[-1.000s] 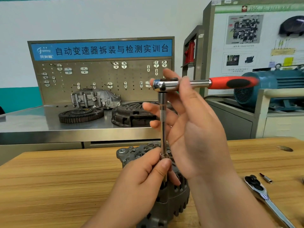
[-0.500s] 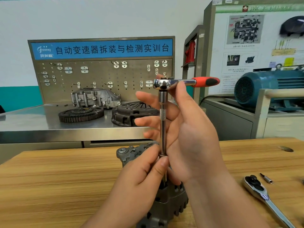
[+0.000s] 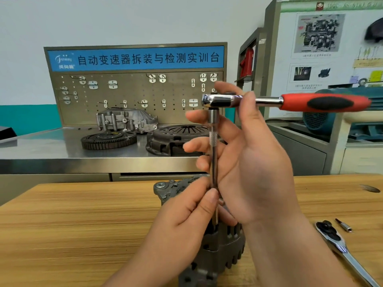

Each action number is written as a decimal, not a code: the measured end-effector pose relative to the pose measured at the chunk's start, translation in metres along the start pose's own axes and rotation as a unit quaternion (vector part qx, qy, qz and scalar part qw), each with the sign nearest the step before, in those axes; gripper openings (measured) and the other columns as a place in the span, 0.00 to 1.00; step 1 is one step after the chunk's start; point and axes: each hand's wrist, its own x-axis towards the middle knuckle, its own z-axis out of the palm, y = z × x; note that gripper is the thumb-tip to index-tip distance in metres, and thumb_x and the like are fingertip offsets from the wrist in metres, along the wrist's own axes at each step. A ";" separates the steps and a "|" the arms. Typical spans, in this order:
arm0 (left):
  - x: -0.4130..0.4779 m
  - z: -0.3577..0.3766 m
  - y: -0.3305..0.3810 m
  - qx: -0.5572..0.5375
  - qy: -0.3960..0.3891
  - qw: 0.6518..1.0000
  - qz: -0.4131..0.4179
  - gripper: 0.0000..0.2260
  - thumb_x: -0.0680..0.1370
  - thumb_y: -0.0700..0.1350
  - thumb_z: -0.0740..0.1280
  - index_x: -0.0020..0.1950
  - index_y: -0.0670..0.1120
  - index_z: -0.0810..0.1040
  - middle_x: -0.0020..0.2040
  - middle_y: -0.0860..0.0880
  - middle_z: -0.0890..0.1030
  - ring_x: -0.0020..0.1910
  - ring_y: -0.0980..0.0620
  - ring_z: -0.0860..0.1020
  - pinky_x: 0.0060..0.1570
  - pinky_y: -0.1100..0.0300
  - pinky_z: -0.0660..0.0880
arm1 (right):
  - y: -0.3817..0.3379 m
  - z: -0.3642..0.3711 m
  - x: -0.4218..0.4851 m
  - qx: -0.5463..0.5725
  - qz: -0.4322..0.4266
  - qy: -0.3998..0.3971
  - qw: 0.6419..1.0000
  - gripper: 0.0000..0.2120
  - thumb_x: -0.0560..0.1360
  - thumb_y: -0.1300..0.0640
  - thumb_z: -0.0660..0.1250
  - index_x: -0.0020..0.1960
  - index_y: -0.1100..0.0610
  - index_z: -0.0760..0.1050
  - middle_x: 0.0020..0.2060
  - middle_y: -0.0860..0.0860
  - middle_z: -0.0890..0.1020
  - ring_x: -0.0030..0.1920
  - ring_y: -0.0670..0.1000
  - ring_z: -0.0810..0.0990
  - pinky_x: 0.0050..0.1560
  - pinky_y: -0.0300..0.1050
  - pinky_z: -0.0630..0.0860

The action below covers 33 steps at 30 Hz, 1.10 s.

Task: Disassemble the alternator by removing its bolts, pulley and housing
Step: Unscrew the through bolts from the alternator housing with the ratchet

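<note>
Wooden table (image 3: pixel 72 235), grained, bearing a dark cast, ribbed alternator (image 3: pixel 219 253) at the near edge.
Ratchet (image 3: pixel 323 102), chrome with a red-black grip, level above it. The right hand (image 3: pixel 255 162) pinches its head with thumb and forefinger, other fingers loosely spread.
Extension bar (image 3: pixel 213 141), chrome and knurled, upright. The left hand (image 3: pixel 186 220) pinches its lower end.

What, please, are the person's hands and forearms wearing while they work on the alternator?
Both are bare. The left hand and the right hand carry no gloves, rings or watch, and both forearms are uncovered as far as the picture shows, with no sleeve edge in view.
</note>
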 end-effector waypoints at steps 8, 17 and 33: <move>0.002 -0.003 0.003 0.028 0.002 1.000 0.000 0.12 0.74 0.61 0.58 0.54 0.63 0.76 0.42 0.58 0.85 0.42 0.50 0.81 0.46 0.53 0.76 | 0.001 -0.005 0.005 0.017 0.025 -0.045 0.999 0.17 0.72 0.39 0.56 0.53 0.47 0.73 0.39 0.53 0.82 0.35 0.52 0.81 0.31 0.42 0.72; 0.003 -0.001 0.008 0.024 0.010 0.999 -0.042 0.09 0.76 0.54 0.57 0.49 0.57 0.77 0.37 0.56 0.84 0.41 0.37 0.79 0.47 0.39 0.76 | 0.000 -0.002 0.001 -0.269 -0.157 0.069 0.948 0.08 0.79 0.50 0.58 0.53 0.48 0.75 0.40 0.60 0.77 0.40 0.64 0.78 0.33 0.52 0.74; 0.003 0.001 0.008 0.022 -0.002 0.999 -0.041 0.14 0.76 0.58 0.59 0.48 0.49 0.76 0.39 0.53 0.84 0.41 0.34 0.78 0.45 0.36 0.75 | -0.005 -0.002 -0.001 -0.112 -0.066 0.088 0.988 0.10 0.75 0.45 0.63 0.50 0.47 0.79 0.46 0.47 0.85 0.40 0.52 0.85 0.32 0.41 0.78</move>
